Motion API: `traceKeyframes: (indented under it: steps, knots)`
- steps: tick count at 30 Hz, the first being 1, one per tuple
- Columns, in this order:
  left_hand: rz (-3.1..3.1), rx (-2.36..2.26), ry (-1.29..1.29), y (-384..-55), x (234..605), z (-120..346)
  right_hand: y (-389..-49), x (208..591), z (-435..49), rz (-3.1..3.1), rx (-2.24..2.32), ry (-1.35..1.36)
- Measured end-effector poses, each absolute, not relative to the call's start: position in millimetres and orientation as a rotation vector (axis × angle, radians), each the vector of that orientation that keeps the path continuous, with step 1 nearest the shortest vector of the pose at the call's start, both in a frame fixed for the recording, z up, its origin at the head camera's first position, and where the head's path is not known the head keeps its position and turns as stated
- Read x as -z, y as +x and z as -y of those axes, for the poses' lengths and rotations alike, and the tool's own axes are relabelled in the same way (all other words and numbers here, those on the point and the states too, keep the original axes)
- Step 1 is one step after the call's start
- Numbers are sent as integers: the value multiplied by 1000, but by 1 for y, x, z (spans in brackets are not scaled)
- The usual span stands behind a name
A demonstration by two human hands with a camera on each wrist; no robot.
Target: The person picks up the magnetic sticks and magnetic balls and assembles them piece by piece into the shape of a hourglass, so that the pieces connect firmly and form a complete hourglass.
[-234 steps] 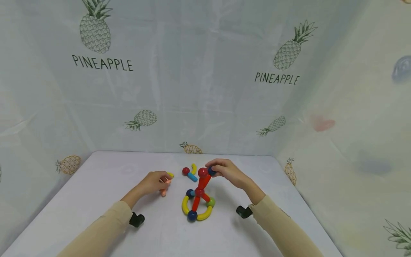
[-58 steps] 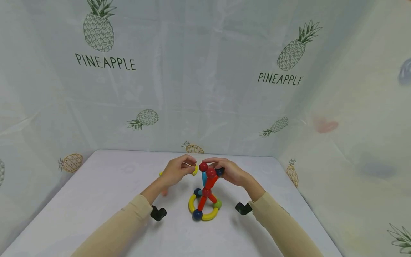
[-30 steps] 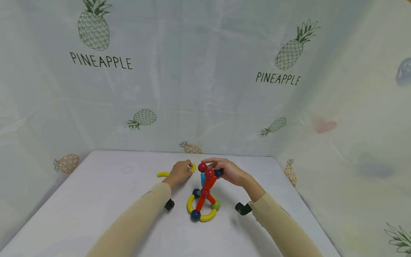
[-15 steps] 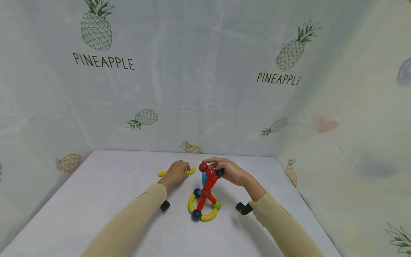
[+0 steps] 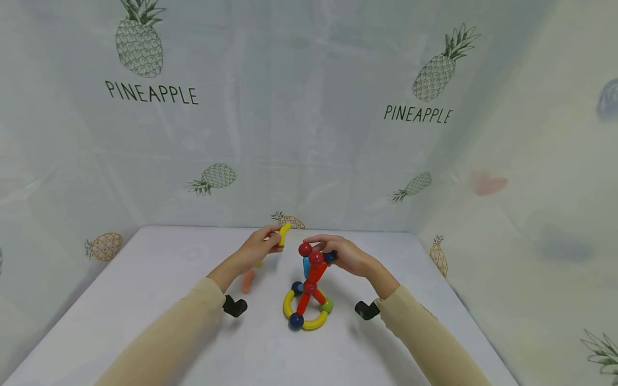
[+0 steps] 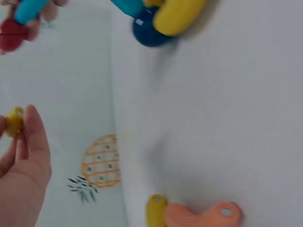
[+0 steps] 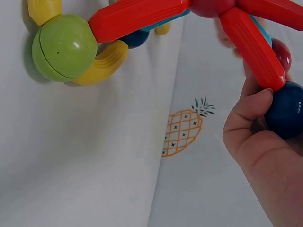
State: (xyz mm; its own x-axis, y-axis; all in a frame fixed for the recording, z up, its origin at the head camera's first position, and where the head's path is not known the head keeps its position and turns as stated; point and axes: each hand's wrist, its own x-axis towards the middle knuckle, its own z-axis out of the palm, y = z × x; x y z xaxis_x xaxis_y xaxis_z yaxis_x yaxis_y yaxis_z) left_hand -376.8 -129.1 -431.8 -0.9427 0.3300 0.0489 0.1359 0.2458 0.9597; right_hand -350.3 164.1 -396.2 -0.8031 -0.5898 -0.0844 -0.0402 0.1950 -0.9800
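My left hand [image 5: 258, 247] pinches a yellow curved rod [image 5: 284, 234] between thumb and fingers, held up above the far part of the table; the left wrist view shows that rod [image 6: 14, 122] end-on. To its right stands a magnetic ball-and-rod structure. Its base is a ring of yellow curved rods [image 5: 314, 323] joined by dark blue balls [image 5: 296, 321] and a green ball [image 5: 326, 305]. Red rods [image 5: 302, 304] rise to a middle red ball [image 5: 309, 288]. Above it, red and light blue rods carry upper balls. My right hand [image 5: 345, 254] grips the top dark blue ball [image 7: 289, 111].
An orange-pink rod [image 5: 248, 281] lies on the white table [image 5: 203, 343] left of the structure, beside another yellow rod [image 6: 155, 210] partly hidden by the left arm. A pineapple-print cloth [image 5: 309, 134] hangs behind the table's far edge.
The light blue rod and red ball, earlier loose on the table, now stand on the structure. My left hand has taken the yellow curved rod off the table and raised it. The right hand stays put.
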Motion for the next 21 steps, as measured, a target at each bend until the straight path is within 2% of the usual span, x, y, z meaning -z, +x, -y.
traceKeyframes:
  steps: [7, 21]
  knots:
    - [-2159, -1955, 451, -363, 410, 116, -350, 395, -165, -2029, 1648, -561]
    - [-2159, -1958, 470, -358, 409, 107, -348, 394, -163, -2045, 1632, -579]
